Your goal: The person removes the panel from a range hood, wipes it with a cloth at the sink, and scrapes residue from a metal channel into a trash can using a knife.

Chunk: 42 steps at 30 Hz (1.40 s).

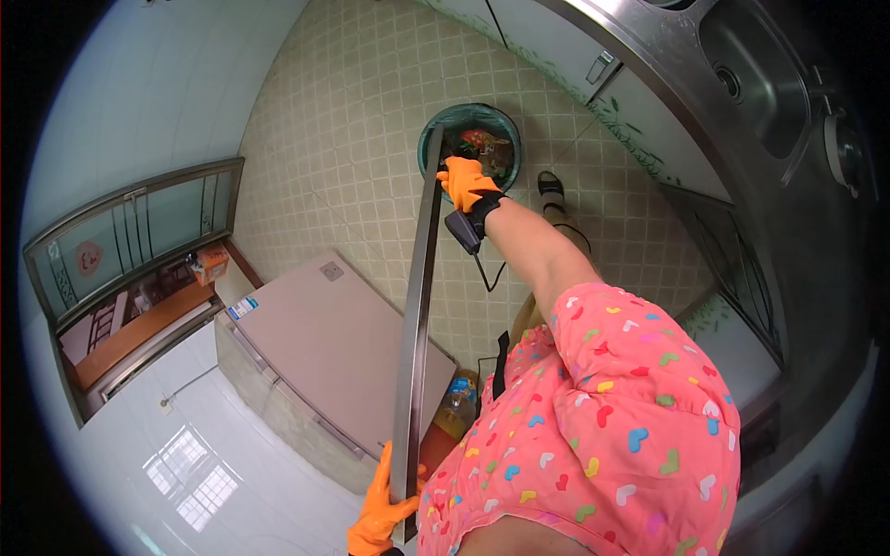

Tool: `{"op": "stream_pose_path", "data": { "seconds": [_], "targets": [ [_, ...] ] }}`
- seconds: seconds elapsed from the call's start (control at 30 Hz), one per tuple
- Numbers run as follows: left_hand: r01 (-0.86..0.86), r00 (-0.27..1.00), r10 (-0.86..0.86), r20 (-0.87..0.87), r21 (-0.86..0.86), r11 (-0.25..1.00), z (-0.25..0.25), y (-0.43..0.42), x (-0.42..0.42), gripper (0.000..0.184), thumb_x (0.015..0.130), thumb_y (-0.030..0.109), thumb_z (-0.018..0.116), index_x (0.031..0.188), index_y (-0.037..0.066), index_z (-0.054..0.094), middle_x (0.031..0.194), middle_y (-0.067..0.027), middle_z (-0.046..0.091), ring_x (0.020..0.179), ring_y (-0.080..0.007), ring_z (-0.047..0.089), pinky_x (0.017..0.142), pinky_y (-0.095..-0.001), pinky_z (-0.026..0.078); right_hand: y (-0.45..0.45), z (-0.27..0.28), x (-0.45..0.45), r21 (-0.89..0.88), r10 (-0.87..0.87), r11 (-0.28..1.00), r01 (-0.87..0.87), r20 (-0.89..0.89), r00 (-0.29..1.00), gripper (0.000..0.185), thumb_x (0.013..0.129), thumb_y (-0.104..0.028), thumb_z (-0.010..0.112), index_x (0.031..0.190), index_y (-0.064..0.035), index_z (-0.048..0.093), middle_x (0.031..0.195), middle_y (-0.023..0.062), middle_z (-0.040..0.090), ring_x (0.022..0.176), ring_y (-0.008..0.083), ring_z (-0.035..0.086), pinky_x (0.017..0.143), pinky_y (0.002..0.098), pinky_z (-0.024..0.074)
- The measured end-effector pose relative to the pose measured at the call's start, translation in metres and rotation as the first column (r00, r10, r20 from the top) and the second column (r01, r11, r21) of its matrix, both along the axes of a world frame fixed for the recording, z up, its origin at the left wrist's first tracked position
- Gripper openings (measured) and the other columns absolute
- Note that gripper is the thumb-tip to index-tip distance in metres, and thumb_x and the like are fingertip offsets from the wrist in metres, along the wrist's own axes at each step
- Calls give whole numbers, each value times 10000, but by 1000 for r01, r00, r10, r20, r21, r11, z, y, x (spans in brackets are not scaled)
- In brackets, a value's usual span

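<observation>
A long, narrow silver metal bar (419,306), possibly a panel seen edge-on, runs from the bin down to the bottom of the view. My right hand (464,181), in an orange glove, is closed on it near its far end. That end is over the left side of a round green bin (515,134) with a liner and mixed waste inside. At the near end, my left hand (378,511), also orange-gloved, grips the bar, its fingers partly hidden behind it. Strapped at my right wrist is a black box (463,232) with a cable.
A pinkish-beige refrigerator (324,343) stands left of the bar. Beside it are bottles (456,408). A steel counter (672,56) with a sink (756,69) runs along the right. At the left is a framed window (139,269) with an orange box (209,263) near it. The floor (343,139) is tiled.
</observation>
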State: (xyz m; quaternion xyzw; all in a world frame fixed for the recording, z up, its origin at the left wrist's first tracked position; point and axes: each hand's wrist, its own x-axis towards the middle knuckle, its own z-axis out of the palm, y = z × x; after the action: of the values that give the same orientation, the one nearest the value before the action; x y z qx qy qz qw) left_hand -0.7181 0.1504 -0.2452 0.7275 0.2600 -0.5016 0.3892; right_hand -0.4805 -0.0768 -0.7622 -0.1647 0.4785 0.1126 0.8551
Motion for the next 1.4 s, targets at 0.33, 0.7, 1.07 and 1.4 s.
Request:
{"op": "stream_pose_path", "data": {
  "seconds": [0.33,0.7,1.07,1.4],
  "targets": [
    [22,1000,-22,-5,14,1000,-4,-3,10,1020,687,-17,750,1513,145,174,1178,-154,520,909,-219,615,802,-342,508,-1,-23,-28,459,-441,823,336,142,886,271,1005,-329,350,1143,-135,480,1088,163,650,741,259,641,620,356,533],
    [-120,992,119,-48,-22,992,-11,5,18,1000,696,-43,675,1519,141,137,1185,-178,513,938,-249,627,848,-362,514,-7,-19,-58,128,-101,987,94,50,994,325,987,-226,432,1210,-6,519,1067,162,678,755,212,665,610,266,527],
    [-110,992,109,-56,-18,994,-20,7,19,987,697,-40,663,1518,139,145,1172,-163,526,936,-222,622,853,-353,513,-18,-13,-53,160,216,968,-194,-138,967,441,958,-453,463,1136,-81,620,941,42,718,507,238,600,456,353,507],
    [-218,974,212,-84,-72,973,-27,1,22,969,731,13,676,1522,151,133,1176,-170,532,934,-237,610,811,-365,531,-11,74,-83,-285,252,926,-247,-18,967,411,926,-248,526,1271,-31,477,900,118,667,474,182,570,424,318,466]
  ]
}}
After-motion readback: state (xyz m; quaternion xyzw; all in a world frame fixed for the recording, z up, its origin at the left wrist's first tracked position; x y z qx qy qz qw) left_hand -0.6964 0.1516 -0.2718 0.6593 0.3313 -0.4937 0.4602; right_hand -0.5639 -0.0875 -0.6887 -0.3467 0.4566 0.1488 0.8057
